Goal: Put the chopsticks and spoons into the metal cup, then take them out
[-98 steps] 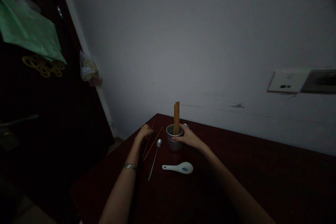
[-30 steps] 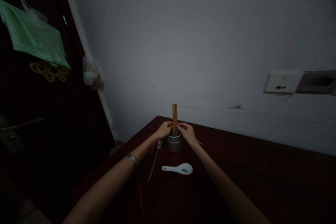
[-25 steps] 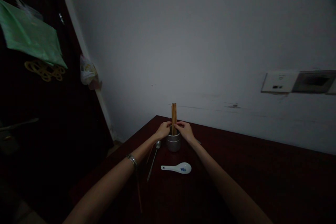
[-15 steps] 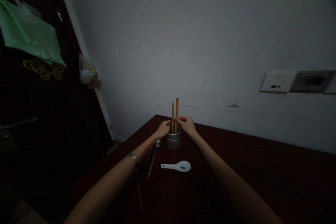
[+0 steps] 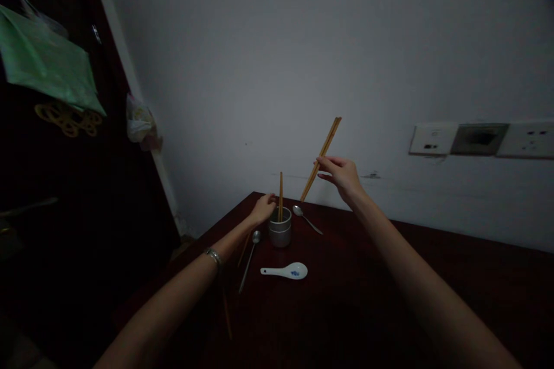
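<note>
My right hand (image 5: 341, 176) is raised to the right of the cup. Between thumb and fingers it pinches a pair of wooden chopsticks (image 5: 326, 144), which lean with their upper ends to the right. My left hand (image 5: 263, 209) is at the left rim of a grey metal cup (image 5: 280, 235), its fingers partly behind the rim. Other chopsticks (image 5: 281, 190) stand upright in the cup. Just right of it lies a metal spoon (image 5: 308, 221). A white ceramic spoon (image 5: 288, 271) with a blue mark lies in front, and a long-handled metal spoon (image 5: 249, 265) lies to the left.
The dark red table (image 5: 346, 277) meets a grey wall (image 5: 281, 69) at the back. Single chopsticks (image 5: 227, 314) lie on the table near my left forearm. Wall sockets (image 5: 434, 139) are at the right; a dark door (image 5: 86, 184) stands at the left.
My right hand has lifted a pair of chopsticks out of the cup, moving up and right. The spoon right of the cup has come into sight. My left hand remains by the cup.
</note>
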Motion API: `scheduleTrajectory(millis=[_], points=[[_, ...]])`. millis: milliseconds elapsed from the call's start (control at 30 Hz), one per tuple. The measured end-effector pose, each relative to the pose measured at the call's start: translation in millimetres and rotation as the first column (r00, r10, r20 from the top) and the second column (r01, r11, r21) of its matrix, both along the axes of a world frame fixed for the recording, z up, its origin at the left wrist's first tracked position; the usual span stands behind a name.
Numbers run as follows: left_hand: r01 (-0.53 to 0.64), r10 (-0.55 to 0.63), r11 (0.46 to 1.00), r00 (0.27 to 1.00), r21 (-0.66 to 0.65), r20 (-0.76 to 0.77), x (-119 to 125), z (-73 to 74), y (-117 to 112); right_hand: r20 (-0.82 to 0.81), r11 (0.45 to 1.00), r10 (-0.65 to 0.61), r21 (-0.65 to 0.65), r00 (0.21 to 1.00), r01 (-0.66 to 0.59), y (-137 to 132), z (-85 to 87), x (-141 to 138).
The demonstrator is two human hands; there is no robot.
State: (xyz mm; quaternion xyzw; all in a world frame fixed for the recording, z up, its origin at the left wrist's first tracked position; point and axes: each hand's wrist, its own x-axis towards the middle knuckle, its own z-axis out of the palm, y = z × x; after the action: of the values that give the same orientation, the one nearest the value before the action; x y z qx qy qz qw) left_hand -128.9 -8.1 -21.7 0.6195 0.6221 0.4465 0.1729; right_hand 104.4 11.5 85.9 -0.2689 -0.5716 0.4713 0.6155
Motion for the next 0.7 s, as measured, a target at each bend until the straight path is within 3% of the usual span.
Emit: scheduleTrajectory(millis=[100, 167, 233, 333, 400, 467, 567, 700], points=[[-0.118, 0.120, 0.968, 0.993, 0.222, 0.005, 3, 23.3, -10, 0.090, 1.000, 0.012, -0.008, 0.996, -0.012, -13, -3.3, 15], [-0.132, 0.127, 0.933, 0.991, 0.336, 0.037, 10, 39.6, -18, 0.150, 0.999, 0.050, -0.018, 0.987, -0.048, -23, -14.1, 20], [-0.087, 0.069, 0.923, 0.996, 0.375, 0.060, 24, 53.3, -29, 0.209, 0.994, 0.106, -0.011, 0.972, -0.106, -36, -30.1, 22], [0.125, -0.147, 0.941, 0.988, 0.313, 0.046, 53, 64.9, -55, 0.337, 0.981, 0.180, 0.008, 0.924, -0.194, -60, -59.4, 25], [0.310, -0.322, 0.922, 0.947, 0.230, 0.014, 73, 66.1, -76, 0.401, 0.971, 0.216, 0.007, 0.890, -0.238, -77, -79.0, 27], [0.415, -0.415, 0.893, 0.909, 0.176, -0.037, 88, 63.1, -94, 0.403, 0.960, 0.266, -0.026, 0.876, -0.280, -92, -96.2, 29], [0.446, -0.437, 0.881, 0.895, 0.160, -0.089, 100, 54.3, -111, 0.381, 0.939, 0.340, -0.080, 0.860, -0.336, -109, -114.4, 30], [0.448, -0.450, 0.892, 0.893, 0.063, 0.010, 101, 42.9, -116, 0.362, 0.936, 0.351, -0.107, 0.864, -0.335, -119, -122.5, 31]])
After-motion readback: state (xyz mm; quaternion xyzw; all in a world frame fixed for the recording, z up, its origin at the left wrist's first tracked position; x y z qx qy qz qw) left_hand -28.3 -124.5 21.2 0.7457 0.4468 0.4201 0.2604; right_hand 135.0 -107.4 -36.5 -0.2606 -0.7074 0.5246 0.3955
